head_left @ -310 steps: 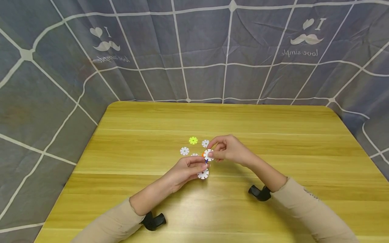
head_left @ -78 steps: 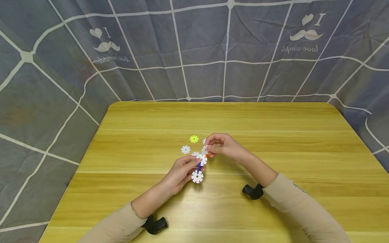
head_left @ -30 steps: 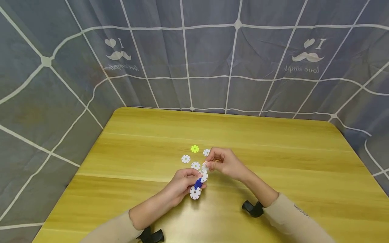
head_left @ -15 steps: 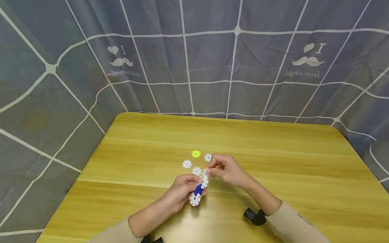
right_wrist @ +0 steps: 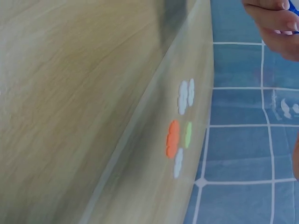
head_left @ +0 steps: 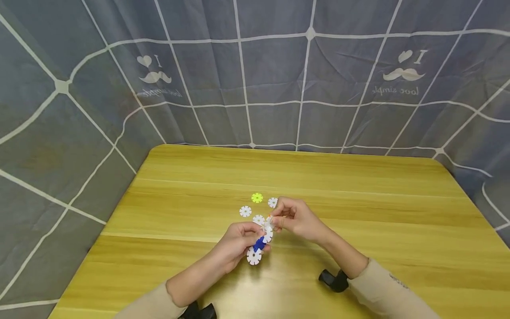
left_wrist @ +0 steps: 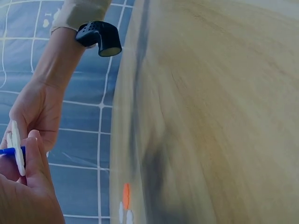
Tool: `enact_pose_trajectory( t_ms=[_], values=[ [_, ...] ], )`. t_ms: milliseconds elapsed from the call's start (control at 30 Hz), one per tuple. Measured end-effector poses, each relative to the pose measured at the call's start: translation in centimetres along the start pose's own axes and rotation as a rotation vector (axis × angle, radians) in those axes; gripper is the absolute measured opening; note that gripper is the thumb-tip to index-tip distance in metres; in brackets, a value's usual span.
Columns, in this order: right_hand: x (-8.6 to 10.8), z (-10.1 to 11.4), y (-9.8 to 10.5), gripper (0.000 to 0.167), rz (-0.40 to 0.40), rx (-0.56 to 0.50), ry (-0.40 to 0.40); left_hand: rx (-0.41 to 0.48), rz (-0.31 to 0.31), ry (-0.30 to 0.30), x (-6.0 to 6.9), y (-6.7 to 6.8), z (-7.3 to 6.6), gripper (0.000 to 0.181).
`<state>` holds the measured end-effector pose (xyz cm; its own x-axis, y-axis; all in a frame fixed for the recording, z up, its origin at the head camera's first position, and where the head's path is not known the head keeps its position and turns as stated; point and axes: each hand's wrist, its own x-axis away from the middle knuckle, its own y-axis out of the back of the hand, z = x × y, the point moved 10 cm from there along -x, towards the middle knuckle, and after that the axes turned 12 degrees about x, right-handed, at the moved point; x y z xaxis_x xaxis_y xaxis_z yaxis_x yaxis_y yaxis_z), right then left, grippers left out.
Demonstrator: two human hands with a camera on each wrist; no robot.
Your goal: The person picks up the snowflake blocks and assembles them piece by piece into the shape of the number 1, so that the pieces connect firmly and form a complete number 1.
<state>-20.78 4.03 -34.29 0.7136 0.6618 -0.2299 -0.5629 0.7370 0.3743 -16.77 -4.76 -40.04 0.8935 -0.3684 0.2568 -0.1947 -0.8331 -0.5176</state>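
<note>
In the head view, my left hand [head_left: 237, 244] grips a chain of notched building discs. A blue disc [head_left: 260, 243] sits between a white disc [head_left: 253, 256] at the near end and another white disc [head_left: 268, 235] beyond it. My right hand [head_left: 296, 220] pinches a further white notched disc [head_left: 268, 223], edge against the chain's far end; whether it is slotted in cannot be told. The left wrist view shows the left hand [left_wrist: 28, 198] close to the right hand [left_wrist: 39, 114], with a white disc [left_wrist: 17, 148] and blue between them.
On the wooden table [head_left: 191, 195] beyond the hands lie a yellow-green disc [head_left: 256, 197] and several white ones, including a left white disc [head_left: 245, 211]. An orange disc [right_wrist: 173, 139] lies among them, mostly covered by the right hand in the head view. A grey curtain [head_left: 275, 71] hangs behind.
The chain has turned in the left hand: its blue disc, edge-on earlier, now shows its face. The right hand's white disc has come against the chain. The head view has tilted upward.
</note>
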Motion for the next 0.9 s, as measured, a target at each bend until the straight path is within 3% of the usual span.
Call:
enact_pose_trajectory(
  t_ms=[233, 333, 600, 900],
  values=[
    [-0.2, -0.1, 0.1, 0.015, -0.018, -0.005, -0.007, 0.011, -0.005, -0.002, 0.0, 0.0, -0.1, 0.009],
    [-0.5, -0.2, 0.5, 0.009, -0.015, -0.027, -0.013, 0.012, -0.008, 0.004, -0.3, -0.1, -0.3, 0.01],
    [-1.9, 0.1, 3.1, 0.008, -0.021, -0.029, -0.03, 0.007, 0.024, -0.018, -1.7, -0.8, -2.1, 0.012],
    [-0.2, -0.8, 2.8, 0.01, -0.033, 0.081, -0.099, 0.032, 0.04, 0.059, -1.2, -0.8, -0.2, 0.013]
  ],
)
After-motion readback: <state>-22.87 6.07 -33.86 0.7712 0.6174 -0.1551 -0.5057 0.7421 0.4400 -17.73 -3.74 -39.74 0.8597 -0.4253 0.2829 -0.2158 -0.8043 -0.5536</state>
